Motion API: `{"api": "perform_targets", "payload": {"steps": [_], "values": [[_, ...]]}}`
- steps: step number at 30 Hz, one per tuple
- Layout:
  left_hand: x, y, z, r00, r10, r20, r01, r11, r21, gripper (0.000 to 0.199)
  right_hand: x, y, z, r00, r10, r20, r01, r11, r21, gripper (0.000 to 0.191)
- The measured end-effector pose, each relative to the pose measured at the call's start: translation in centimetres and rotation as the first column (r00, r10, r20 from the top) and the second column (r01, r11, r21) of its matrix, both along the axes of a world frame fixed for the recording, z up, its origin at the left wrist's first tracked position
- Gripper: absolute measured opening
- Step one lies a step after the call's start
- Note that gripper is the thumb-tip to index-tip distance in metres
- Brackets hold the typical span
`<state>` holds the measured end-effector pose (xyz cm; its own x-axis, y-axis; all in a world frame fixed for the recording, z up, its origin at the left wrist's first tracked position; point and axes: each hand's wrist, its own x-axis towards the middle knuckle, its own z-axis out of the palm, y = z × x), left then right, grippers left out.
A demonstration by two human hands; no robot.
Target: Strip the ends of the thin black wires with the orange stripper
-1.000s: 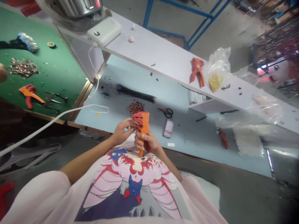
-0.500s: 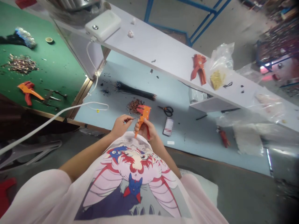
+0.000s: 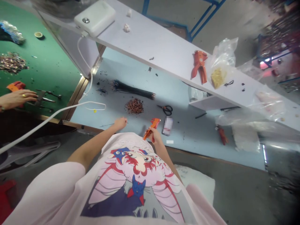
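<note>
My left hand [image 3: 121, 123] is closed at the front of the blue table, and a thin dark wire [image 3: 107, 125] pokes out on both sides of it. To the right, my right hand [image 3: 155, 135] grips an orange-and-red wire stripper [image 3: 154, 123] by its handles, its head pointing away from me. A gap separates the two hands. Behind them lies a pile of small copper-coloured pieces [image 3: 134, 106], with a bundle of black wires [image 3: 133, 89] farther back. Scissors with black handles [image 3: 167, 110] and a blurred-out phone-like object [image 3: 167, 126] lie beyond my right hand.
A co-worker's hand [image 3: 18, 98] is over tools on the green table [image 3: 67, 76] at left. A white cable [image 3: 53, 122] crosses the left side. The raised shelf [image 3: 173, 59] carries a power bank [image 3: 96, 19], another red stripper [image 3: 199, 67] and plastic bags [image 3: 225, 57].
My hands have moved apart: the left one slightly left, the right one right and nearer to me with the wire stripper. A co-worker's hand has appeared over the green table.
</note>
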<state>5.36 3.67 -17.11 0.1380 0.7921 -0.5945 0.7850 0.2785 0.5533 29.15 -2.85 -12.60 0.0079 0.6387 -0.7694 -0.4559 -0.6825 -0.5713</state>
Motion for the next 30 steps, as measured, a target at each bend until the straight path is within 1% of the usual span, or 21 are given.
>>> {"api": "perform_targets", "payload": {"steps": [1, 3, 5, 7, 8, 10, 12, 13, 14, 15, 17, 19, 21, 23, 25, 26, 27, 28, 30], "values": [[0.6, 0.9, 0.0, 0.999, 0.025, 0.021, -0.025, 0.999, 0.026, 0.016, 0.1, 0.1, 0.0, 1.000, -0.008, 0.008, 0.008, 1.000, 0.001, 0.022], [1.5, 2.8, 0.6, 0.994, 0.082, 0.075, -0.088, 0.993, 0.079, 0.018, 0.3, 0.2, 0.3, 1.000, -0.012, 0.018, 0.012, 1.000, 0.003, 0.024], [2.0, 4.0, 1.8, 0.980, 0.129, 0.151, -0.145, 0.984, 0.106, 0.019, 0.1, 0.3, 0.9, 1.000, -0.002, 0.009, 0.001, 1.000, 0.029, 0.026], [2.1, 4.2, 3.6, 0.959, 0.155, 0.238, -0.184, 0.977, 0.104, 0.020, -0.4, 0.3, 1.8, 1.000, 0.018, -0.020, -0.017, 0.998, 0.061, 0.030], [2.1, 3.9, 4.6, 0.947, 0.161, 0.278, -0.195, 0.976, 0.097, 0.021, -0.8, 0.3, 2.3, 0.999, 0.031, -0.039, -0.027, 0.996, 0.080, 0.033], [1.9, 2.4, 7.0, 0.925, 0.164, 0.343, -0.207, 0.974, 0.090, 0.023, -1.7, 0.4, 3.5, 0.996, 0.065, -0.058, -0.056, 0.988, 0.143, 0.037], [1.6, 0.4, 9.5, 0.902, 0.152, 0.404, -0.212, 0.971, 0.108, 0.019, -2.8, 0.6, 5.0, 0.994, 0.106, -0.021, -0.098, 0.966, 0.240, 0.037], [1.5, -0.6, 10.7, 0.868, 0.124, 0.481, -0.233, 0.957, 0.174, 0.017, -3.4, 0.8, 5.8, 0.992, 0.127, 0.022, -0.127, 0.947, 0.296, 0.035], [1.4, -1.6, 11.8, 0.852, 0.083, 0.516, -0.246, 0.935, 0.256, 0.014, -4.0, 0.9, 6.6, 0.987, 0.144, 0.076, -0.162, 0.923, 0.350, 0.033], [1.3, -2.4, 12.7, 0.857, 0.039, 0.514, -0.241, 0.912, 0.332, 0.012, -4.6, 1.0, 7.5, 0.978, 0.159, 0.138, -0.201, 0.895, 0.399, 0.030], [1.2, -3.5, 14.2, 0.882, -0.063, 0.467, -0.193, 0.856, 0.480, 0.011, -5.6, 1.0, 9.0, 0.943, 0.175, 0.282, -0.298, 0.823, 0.485, 0.023], [1.3, -4.2, 15.0, 0.906, -0.168, 0.388, -0.110, 0.793, 0.600, 0.011, -6.3, 0.8, 10.0, 0.891, 0.160, 0.425, -0.391, 0.745, 0.540, 0.016], [1.4, -4.6, 15.4, 0.916, -0.261, 0.305, -0.022, 0.726, 0.687, 0.013, -6.7, 0.4, 10.5, 0.839, 0.107, 0.534, -0.450, 0.689, 0.569, 0.012], [1.6, -4.7, 15.6, 0.922, -0.316, 0.224, 0.051, 0.671, 0.739, 0.016, -6.7, 0.0, 10.7, 0.801, 0.058, 0.596, -0.477, 0.664, 0.576, 0.009], [1.5, -4.8, 15.6, 0.922, -0.348, 0.173, 0.100, 0.643, 0.759, 0.017, -6.4, -0.3, 10.8, 0.780, 0.032, 0.625, -0.489, 0.655, 0.576, 0.008], [1.3, -4.8, 15.6, 0.920, -0.354, 0.167, 0.110, 0.644, 0.757, 0.018, -6.2, -0.3, 10.9, 0.774, 0.024, 0.633, -0.488, 0.659, 0.572, 0.008], [1.1, -4.8, 15.6, 0.919, -0.353, 0.175, 0.110, 0.656, 0.747, 0.018, -5.9, -0.4, 10.9, 0.773, 0.015, 0.635, -0.480, 0.668, 0.569, 0.009], [0.7, -4.8, 15.5, 0.920, -0.342, 0.191, 0.103, 0.681, 0.725, 0.017, -5.7, -0.4, 11.0, 0.775, 0.004, 0.632, -0.466, 0.680, 0.566, 0.009], [-0.1, -4.8, 15.4, 0.926, -0.300, 0.227, 0.083, 0.751, 0.655, 0.016, -5.1, -0.4, 11.0, 0.788, -0.011, 0.615, -0.429, 0.707, 0.562, 0.010]]}}
